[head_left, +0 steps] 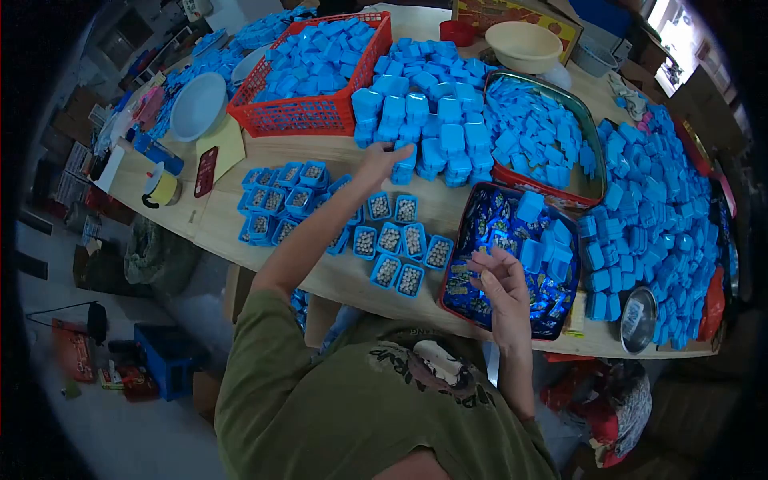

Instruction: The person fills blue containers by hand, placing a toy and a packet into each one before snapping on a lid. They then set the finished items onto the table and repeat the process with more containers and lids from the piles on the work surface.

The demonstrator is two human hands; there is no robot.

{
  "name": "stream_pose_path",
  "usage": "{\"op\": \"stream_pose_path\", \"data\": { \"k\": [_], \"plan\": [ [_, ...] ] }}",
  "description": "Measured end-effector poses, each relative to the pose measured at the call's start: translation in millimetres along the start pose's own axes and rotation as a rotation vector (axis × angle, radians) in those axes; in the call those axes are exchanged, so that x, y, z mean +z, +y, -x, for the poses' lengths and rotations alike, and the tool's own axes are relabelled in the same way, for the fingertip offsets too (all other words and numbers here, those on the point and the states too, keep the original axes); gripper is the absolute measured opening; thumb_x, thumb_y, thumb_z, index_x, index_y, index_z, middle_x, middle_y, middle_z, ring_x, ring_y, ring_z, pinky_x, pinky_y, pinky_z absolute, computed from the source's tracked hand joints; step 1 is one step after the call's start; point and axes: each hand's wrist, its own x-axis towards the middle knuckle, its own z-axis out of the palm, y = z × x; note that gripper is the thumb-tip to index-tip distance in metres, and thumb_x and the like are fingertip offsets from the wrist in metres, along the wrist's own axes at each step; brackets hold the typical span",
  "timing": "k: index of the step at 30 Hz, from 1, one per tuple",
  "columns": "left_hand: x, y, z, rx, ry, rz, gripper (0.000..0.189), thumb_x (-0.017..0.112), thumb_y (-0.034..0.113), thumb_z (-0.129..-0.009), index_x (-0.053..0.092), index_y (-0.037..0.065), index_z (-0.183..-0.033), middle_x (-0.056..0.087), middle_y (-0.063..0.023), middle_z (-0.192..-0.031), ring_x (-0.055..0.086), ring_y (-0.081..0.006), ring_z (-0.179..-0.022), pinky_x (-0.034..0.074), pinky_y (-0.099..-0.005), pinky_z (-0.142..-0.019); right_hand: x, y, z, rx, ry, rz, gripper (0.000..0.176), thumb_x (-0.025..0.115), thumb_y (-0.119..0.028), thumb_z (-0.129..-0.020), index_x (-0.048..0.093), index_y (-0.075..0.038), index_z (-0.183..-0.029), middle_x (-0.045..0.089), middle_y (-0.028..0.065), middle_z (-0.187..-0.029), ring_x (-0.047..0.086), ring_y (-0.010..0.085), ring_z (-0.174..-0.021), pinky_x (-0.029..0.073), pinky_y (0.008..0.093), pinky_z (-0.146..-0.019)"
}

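Note:
My left hand [379, 166] reaches forward to the near edge of the stacked blue plastic boxes [452, 138], its fingers closed on a small blue box [404, 170]. Over a tray [445, 302] of shiny dark-blue packets [500, 216], my right hand [504, 286] is held with its fingertips pinched together; what they hold, if anything, is too small to make out. Several blue boxes [552, 244] lie on the packets beside that hand. Left of the tray stand small open blue boxes [390, 238] filled with pale round pieces, several of them partly behind my left forearm.
A red basket [292, 118] of blue boxes stands at the back. Behind the packet tray is another tray [592, 192] with flat blue pieces. Blue boxes [656, 216] heap up at the right, near a metal bowl [638, 320]. A phone [206, 171] and yellow cup [162, 186] sit left.

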Motion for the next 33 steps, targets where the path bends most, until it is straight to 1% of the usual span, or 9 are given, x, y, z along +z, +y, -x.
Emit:
{"op": "stream_pose_path", "data": {
  "k": [6, 8, 11, 17, 21, 23, 25, 27, 33],
  "plan": [
    [-11, -5, 4, 0.006, 0.07, -0.178, 0.068, 0.064, 0.052, -0.08, 0.055, -0.003, -0.117, 0.055, -0.0159, -0.114, 0.055, -0.0242, -0.098, 0.044, -0.0416, -0.082, -2, -3, 0, -0.092, 0.034, 0.107, 0.031, 0.057, -0.013, -0.09, 0.047, -0.005, -0.118, 0.056, 0.0091, -0.116, 0.055, 0.0179, -0.106, 0.045, 0.0296, -0.086],
    [-25, -6, 24, 0.388, 0.194, -0.719, 0.061, 0.068, 0.044, -0.078, 0.055, -0.001, -0.118, 0.053, -0.0184, -0.117, 0.053, -0.0296, -0.104, 0.044, -0.044, -0.084, -3, -4, 2, -0.088, 0.068, 0.079, 0.029, 0.057, -0.013, -0.091, 0.048, -0.005, -0.117, 0.057, 0.0085, -0.113, 0.056, 0.0167, -0.103, 0.045, 0.0285, -0.084],
    [-31, 1, 69, 0.42, 0.001, -1.35, 0.057, 0.072, 0.034, -0.072, 0.056, 0.004, -0.118, 0.054, -0.0178, -0.115, 0.05, -0.033, -0.109, 0.041, -0.0482, -0.089, -7, -6, 7, -0.072, 0.126, 0.058, 0.024, 0.056, -0.011, -0.09, 0.051, -0.005, -0.113, 0.059, 0.0071, -0.108, 0.057, 0.0145, -0.097, 0.045, 0.0264, -0.084],
    [-26, -24, 71, 0.478, -0.081, -1.498, 0.06, 0.076, 0.03, -0.066, 0.057, 0.008, -0.118, 0.056, -0.0125, -0.112, 0.048, -0.032, -0.111, 0.035, -0.0515, -0.094, 3, -28, 6, -0.202, 0.073, 0.16, 0.011, 0.055, -0.005, -0.09, 0.059, -0.002, -0.099, 0.059, 0.0081, -0.103, 0.056, 0.0143, -0.093, 0.043, 0.0264, -0.085],
    [-22, -24, 65, 0.43, -0.15, -1.542, 0.06, 0.076, 0.03, -0.065, 0.057, 0.008, -0.118, 0.058, -0.0136, -0.113, 0.05, -0.0321, -0.11, 0.033, -0.0523, -0.097, 31, -94, 45, -0.721, -0.193, 0.378, 0.017, 0.053, -0.01, -0.089, 0.059, 0.001, -0.1, 0.059, 0.0177, -0.102, 0.057, 0.0275, -0.097, 0.044, 0.0329, -0.087],
    [-19, -20, 67, 0.368, -0.156, -1.57, 0.061, 0.075, 0.029, -0.064, 0.057, 0.007, -0.118, 0.058, -0.0161, -0.114, 0.051, -0.0334, -0.11, 0.03, -0.0544, -0.101, 48, -103, 59, -0.98, -0.403, -0.175, 0.018, 0.051, -0.014, -0.088, 0.058, 0.0, -0.097, 0.058, 0.019, -0.102, 0.056, 0.032, -0.098, 0.045, 0.039, -0.084],
    [-21, -26, 60, 0.342, -0.174, -1.586, 0.062, 0.074, 0.028, -0.063, 0.057, 0.007, -0.119, 0.058, -0.0175, -0.118, 0.052, -0.0351, -0.112, 0.027, -0.0565, -0.103, -18, -105, 129, -0.663, -0.508, -0.043, 0.016, 0.051, -0.021, -0.087, 0.052, -0.005, -0.089, 0.05, 0.0062, -0.095, 0.052, 0.0257, -0.093, 0.041, 0.0421, -0.079],
    [-24, -28, 60, 0.403, -0.157, -1.466, 0.065, 0.074, 0.028, -0.06, 0.057, 0.005, -0.118, 0.057, -0.0175, -0.119, 0.051, -0.0366, -0.112, 0.027, -0.056, -0.104, -41, -92, 193, -0.684, -0.452, 0.021, 0.016, 0.051, -0.02, -0.087, 0.052, -0.005, -0.089, 0.05, 0.0063, -0.095, 0.052, 0.0257, -0.093, 0.041, 0.0421, -0.079],
    [-21, -17, 70, 0.397, -0.111, -1.325, 0.064, 0.074, 0.024, -0.059, 0.057, 0.0, -0.116, 0.053, -0.0204, -0.121, 0.05, -0.0381, -0.11, 0.035, -0.0485, -0.101, -8, -99, 153, -0.814, -0.547, 0.1, 0.014, 0.051, -0.019, -0.087, 0.053, -0.005, -0.088, 0.051, 0.0066, -0.092, 0.052, 0.0258, -0.093, 0.041, 0.0423, -0.078]
  ]
}}
